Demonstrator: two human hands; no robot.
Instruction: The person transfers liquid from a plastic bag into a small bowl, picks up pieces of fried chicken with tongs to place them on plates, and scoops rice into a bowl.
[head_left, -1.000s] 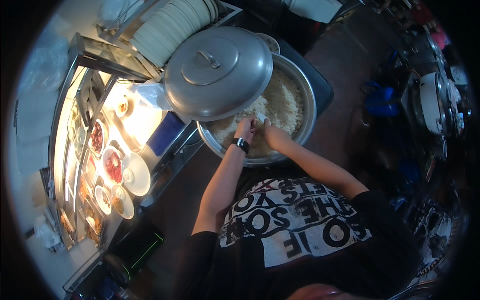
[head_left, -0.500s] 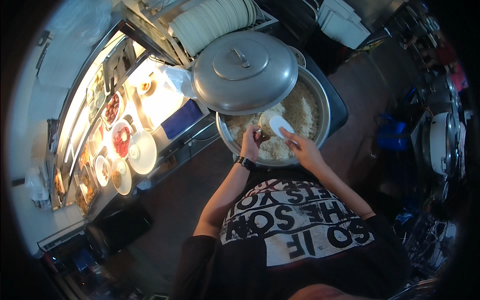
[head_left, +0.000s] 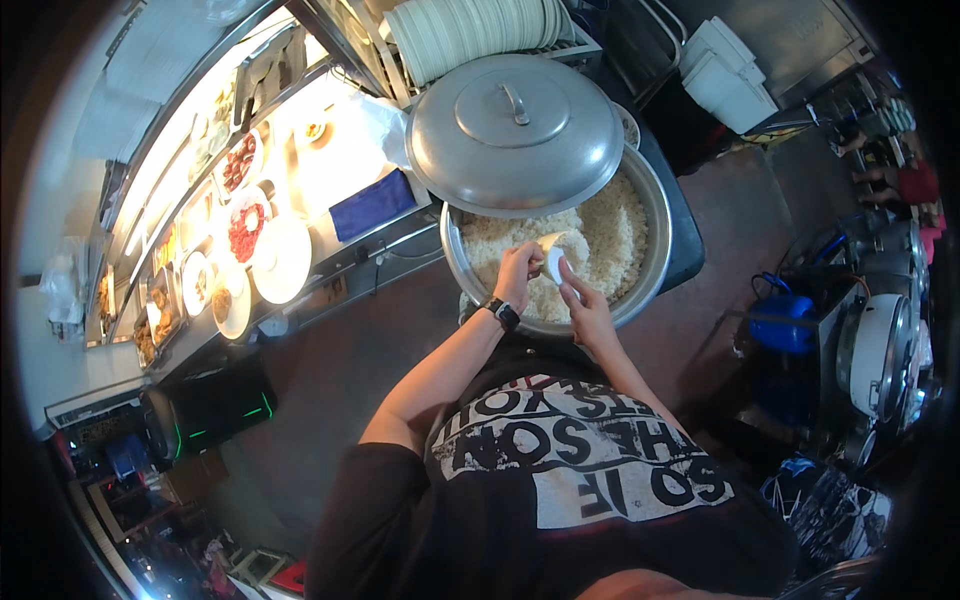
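Observation:
Over a wide metal pot of white rice, my left hand is closed around a small pale-yellow cup, partly hidden by the fingers. The cup appears tilted, with rice at its mouth. My right hand grips a white rice paddle, whose blade is close beside the cup, seen almost edge-on. Whether paddle and cup touch, I cannot tell. A large domed metal lid covers the far part of the pot.
Left of the pot stands a brightly lit counter with bowls of food, a pale round lid and a folded blue cloth. Stacked plates stand in a rack behind the pot. At right are a blue container and large pots.
The paddle has turned from broadside to nearly edge-on and moved slightly left and down beside the cup. My right hand has drawn nearer. The whole view has shifted a little.

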